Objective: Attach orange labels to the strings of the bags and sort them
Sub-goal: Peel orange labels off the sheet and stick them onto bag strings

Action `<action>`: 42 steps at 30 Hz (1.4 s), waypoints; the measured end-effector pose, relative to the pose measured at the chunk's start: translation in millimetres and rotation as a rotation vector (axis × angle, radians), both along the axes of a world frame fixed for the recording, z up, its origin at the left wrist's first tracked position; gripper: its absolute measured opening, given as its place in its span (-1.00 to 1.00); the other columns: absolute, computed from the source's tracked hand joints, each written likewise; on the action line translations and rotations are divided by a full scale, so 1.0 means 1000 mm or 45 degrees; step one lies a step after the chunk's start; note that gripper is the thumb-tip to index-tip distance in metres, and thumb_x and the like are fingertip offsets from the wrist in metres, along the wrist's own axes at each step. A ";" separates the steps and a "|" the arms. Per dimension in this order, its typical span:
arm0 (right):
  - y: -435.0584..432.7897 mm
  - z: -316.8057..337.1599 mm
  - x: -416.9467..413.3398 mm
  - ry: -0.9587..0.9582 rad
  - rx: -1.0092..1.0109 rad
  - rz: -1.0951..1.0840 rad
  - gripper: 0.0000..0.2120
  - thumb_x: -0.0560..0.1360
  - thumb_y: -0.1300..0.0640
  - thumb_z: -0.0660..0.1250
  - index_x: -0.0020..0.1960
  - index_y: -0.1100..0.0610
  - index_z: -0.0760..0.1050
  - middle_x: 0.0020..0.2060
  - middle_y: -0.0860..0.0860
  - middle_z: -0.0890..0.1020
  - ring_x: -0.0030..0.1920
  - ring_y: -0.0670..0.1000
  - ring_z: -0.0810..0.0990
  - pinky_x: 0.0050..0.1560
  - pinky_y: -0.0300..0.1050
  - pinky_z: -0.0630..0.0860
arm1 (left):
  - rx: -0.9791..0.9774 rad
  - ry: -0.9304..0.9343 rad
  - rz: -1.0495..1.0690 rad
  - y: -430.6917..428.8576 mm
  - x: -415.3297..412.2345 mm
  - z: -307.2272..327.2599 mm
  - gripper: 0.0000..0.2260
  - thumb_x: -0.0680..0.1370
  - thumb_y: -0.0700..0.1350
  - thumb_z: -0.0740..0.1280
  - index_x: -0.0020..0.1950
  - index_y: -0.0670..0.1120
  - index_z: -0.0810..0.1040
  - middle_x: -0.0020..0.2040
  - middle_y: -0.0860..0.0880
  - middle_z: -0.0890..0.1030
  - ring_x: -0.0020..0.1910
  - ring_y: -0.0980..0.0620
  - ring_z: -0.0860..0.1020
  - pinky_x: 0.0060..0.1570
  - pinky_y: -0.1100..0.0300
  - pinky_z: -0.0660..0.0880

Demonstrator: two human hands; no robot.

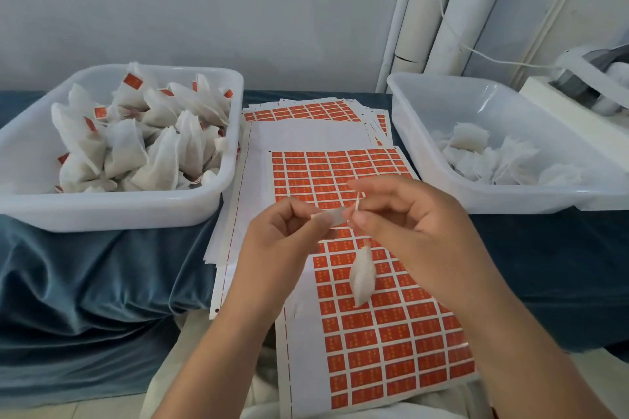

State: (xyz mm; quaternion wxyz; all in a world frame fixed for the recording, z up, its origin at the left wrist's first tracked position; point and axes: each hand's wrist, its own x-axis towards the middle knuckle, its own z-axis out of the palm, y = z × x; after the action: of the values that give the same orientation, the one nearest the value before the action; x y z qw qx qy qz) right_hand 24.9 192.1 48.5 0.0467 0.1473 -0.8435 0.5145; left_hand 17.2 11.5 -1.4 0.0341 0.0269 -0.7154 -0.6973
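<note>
1. In the middle of the frame, the left hand [286, 241] and right hand [408, 224] both pinch one small label [332, 216].
2. A white bag [363, 275] hangs on its string [358, 202] just under the right hand.
3. A sheet [374, 333] of orange labels lies on the counter [85, 265] below.
4. The left tub [119, 210] holds labelled bags.
5. The right tub [510, 204] holds plain bags.

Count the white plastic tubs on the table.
2. The left tub sits beside the label sheets, piled with labelled bags; the right tub holds unlabelled bags. None seems hidden.
</note>
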 end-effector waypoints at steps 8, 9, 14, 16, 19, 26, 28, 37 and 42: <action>-0.003 0.008 0.008 0.121 0.079 -0.013 -0.68 0.56 -0.04 0.47 0.16 -0.43 0.50 -0.02 -0.51 0.64 0.12 -0.40 0.60 -0.01 -0.66 0.36 | 0.131 0.131 -0.213 0.002 0.008 0.003 -0.82 0.51 0.06 0.53 -0.11 -0.03 0.67 -0.09 -0.11 0.74 -0.07 -0.15 0.72 0.04 0.06 0.70; -0.003 0.008 0.007 0.122 0.078 -0.013 -0.69 0.57 -0.05 0.46 0.15 -0.44 0.50 -0.02 -0.51 0.64 0.12 -0.40 0.60 -0.01 -0.65 0.37 | 0.140 0.149 -0.239 0.001 0.008 0.003 -0.84 0.49 0.05 0.51 -0.12 -0.02 0.67 -0.11 -0.14 0.73 -0.08 -0.18 0.72 0.02 0.06 0.69; -0.002 0.006 0.005 0.149 0.086 0.003 -0.71 0.58 -0.04 0.45 0.15 -0.42 0.51 -0.01 -0.45 0.67 0.11 -0.35 0.63 0.02 -0.61 0.42 | 0.150 0.172 -0.336 -0.002 0.010 0.005 -0.89 0.61 -0.17 0.45 -0.11 -0.09 0.65 -0.14 -0.10 0.75 -0.14 -0.07 0.75 -0.11 0.23 0.65; -0.001 0.005 0.004 0.146 0.081 0.013 -0.71 0.59 -0.03 0.45 0.17 -0.41 0.51 0.01 -0.43 0.68 0.10 -0.34 0.64 0.00 -0.58 0.45 | 0.121 0.189 -0.327 -0.003 0.010 0.006 -0.90 0.59 -0.17 0.45 -0.12 -0.12 0.63 -0.16 -0.08 0.75 -0.18 -0.03 0.74 -0.15 0.26 0.64; -0.001 0.003 0.002 0.139 0.093 0.026 -0.70 0.60 -0.02 0.43 0.18 -0.41 0.50 0.02 -0.44 0.67 0.08 -0.35 0.65 -0.03 -0.56 0.49 | 0.030 0.231 -0.298 -0.002 0.010 0.005 -0.93 0.54 -0.11 0.43 -0.12 -0.09 0.62 -0.20 -0.03 0.73 -0.23 0.00 0.72 -0.18 0.26 0.63; -0.003 -0.006 -0.003 0.090 0.070 0.050 -0.66 0.63 0.07 0.41 0.19 -0.38 0.50 0.02 -0.38 0.66 0.05 -0.31 0.67 -0.05 -0.49 0.55 | -0.106 0.238 -0.201 -0.001 0.009 0.003 -0.92 0.52 -0.05 0.41 -0.13 -0.03 0.62 -0.23 0.01 0.70 -0.25 0.06 0.68 -0.20 0.30 0.59; -0.004 -0.008 -0.004 0.072 0.078 0.063 -0.64 0.64 0.10 0.40 0.18 -0.39 0.49 0.04 -0.38 0.65 0.05 -0.31 0.67 -0.07 -0.49 0.55 | -0.120 0.224 -0.183 0.000 0.009 0.004 -0.83 0.52 0.05 0.41 -0.14 -0.03 0.63 -0.24 0.04 0.70 -0.25 0.10 0.67 -0.21 0.32 0.58; -0.006 -0.007 -0.003 0.123 0.023 0.054 -0.67 0.66 0.14 0.35 0.15 -0.34 0.50 0.02 -0.39 0.65 0.05 -0.34 0.66 -0.10 -0.54 0.50 | 0.054 -0.221 -0.216 -0.008 0.001 0.004 -0.64 0.71 0.14 0.18 -0.03 0.12 0.75 -0.16 -0.06 0.71 -0.19 0.04 0.65 -0.07 0.18 0.61; -0.007 -0.007 -0.002 0.166 -0.029 0.072 -0.64 0.66 0.21 0.34 0.14 -0.30 0.51 0.00 -0.35 0.66 0.04 -0.31 0.67 -0.08 -0.53 0.51 | 0.436 -0.383 -0.453 -0.017 -0.005 -0.001 -0.74 0.67 0.03 0.33 0.19 -0.05 0.74 -0.06 -0.10 0.73 -0.14 -0.01 0.68 -0.10 0.19 0.62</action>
State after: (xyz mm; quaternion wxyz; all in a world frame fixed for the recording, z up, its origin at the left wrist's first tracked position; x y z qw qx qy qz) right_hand 23.3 184.9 41.5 0.0886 0.2039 -0.8282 0.5144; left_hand 12.2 -5.3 -2.6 -0.2005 0.0095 -0.5777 -0.7912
